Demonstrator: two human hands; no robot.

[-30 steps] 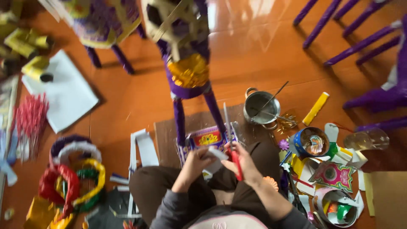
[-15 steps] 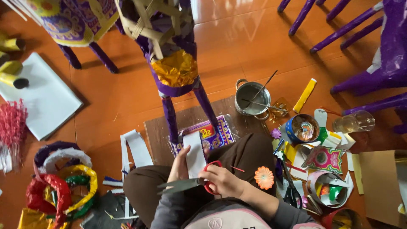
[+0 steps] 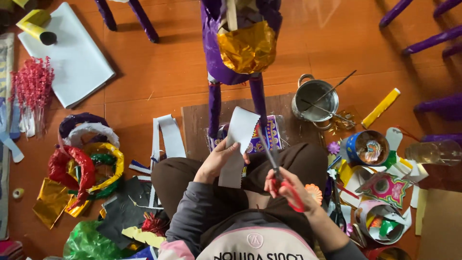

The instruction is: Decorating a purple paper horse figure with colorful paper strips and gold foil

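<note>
left hand (image 3: pixel 219 161) pinches a paper strip (image 3: pixel 237 144) upright for trimming; right hand (image 3: pixel 284 188), fingers closed through red scissors (image 3: pixel 275 168), blades seemingly parted.

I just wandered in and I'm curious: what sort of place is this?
Likely a home craft workspace on a tiled floor: a left hand holds paper strip, the right hand works scissors, beside foil scraps.
</note>
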